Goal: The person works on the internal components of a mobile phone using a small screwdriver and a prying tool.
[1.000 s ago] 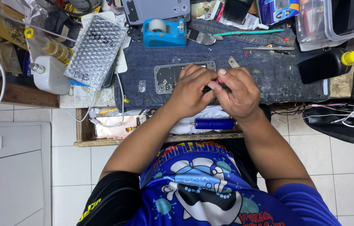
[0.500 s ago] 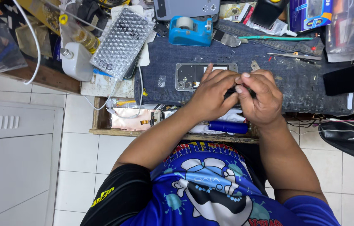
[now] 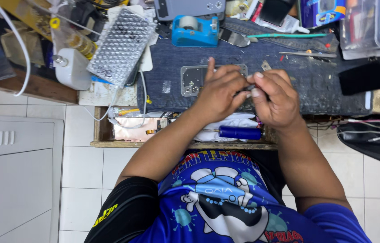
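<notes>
Drawer below hands, blue-handled screwdriver and white cloth inside.

Bright even overhead light, soft shadows, sharp center, slight wide-angle distortion at edges

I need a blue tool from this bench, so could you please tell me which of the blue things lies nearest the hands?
The dark blue screwdriver handle, lying in the open drawer just below the hands; the blue tape dispenser sits farther away.
</notes>
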